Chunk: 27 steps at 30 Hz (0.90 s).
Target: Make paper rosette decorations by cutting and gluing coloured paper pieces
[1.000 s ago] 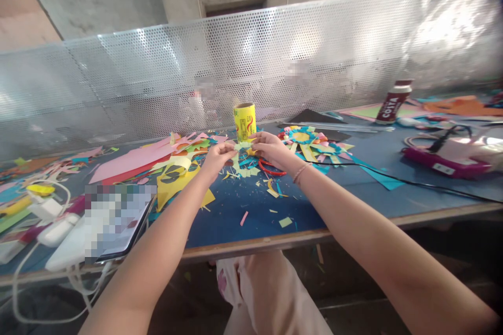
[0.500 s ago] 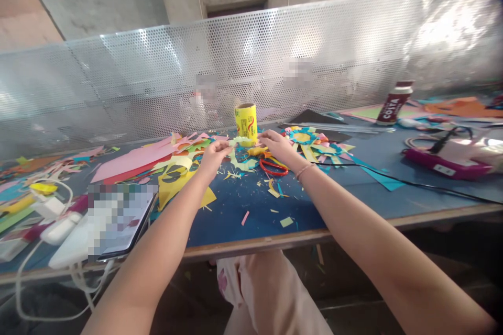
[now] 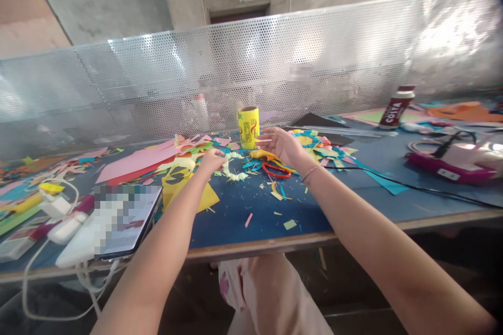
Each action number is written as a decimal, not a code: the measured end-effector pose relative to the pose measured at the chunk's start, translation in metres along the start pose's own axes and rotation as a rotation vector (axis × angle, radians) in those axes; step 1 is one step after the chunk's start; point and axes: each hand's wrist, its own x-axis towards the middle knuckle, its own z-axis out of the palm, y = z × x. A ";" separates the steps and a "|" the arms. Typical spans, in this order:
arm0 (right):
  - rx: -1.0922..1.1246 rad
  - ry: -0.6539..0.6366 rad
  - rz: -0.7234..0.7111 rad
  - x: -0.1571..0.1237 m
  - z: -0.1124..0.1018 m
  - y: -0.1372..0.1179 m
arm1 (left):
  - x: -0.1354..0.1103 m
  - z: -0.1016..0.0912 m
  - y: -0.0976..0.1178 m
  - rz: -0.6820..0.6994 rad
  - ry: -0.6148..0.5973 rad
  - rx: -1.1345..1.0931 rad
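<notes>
A curled, fringed pale green paper strip [image 3: 237, 177] lies in front of a yellow roll [image 3: 249, 128], its edge pinched in the fingertips of a person's left hand [image 3: 214, 158]. The right hand [image 3: 282, 145], fingers loosely spread, hovers just right of the roll, contact unclear; pink paper [image 3: 137, 161] lies left of the roll, a maroon bottle [image 3: 396, 108] well to its right.

Both arms bare, reaching forward, converging. Left forearm [image 3: 176, 230], right forearm [image 3: 353, 222] slanting inward. Left hand [image 3: 214, 161], as I see it, lower, fingers bent, tips drawn together. Right hand [image 3: 286, 147] higher, apart, fingers loosely spread, pointing inward.
</notes>
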 end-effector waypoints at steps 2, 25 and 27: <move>0.002 -0.020 -0.017 -0.001 0.000 -0.001 | -0.001 -0.001 -0.002 0.101 0.068 0.180; -0.031 -0.354 -0.082 -0.008 0.012 0.009 | -0.036 0.024 0.031 0.445 -0.120 0.145; -0.046 -0.358 -0.093 -0.006 0.011 0.011 | -0.035 0.023 0.031 0.450 -0.129 0.128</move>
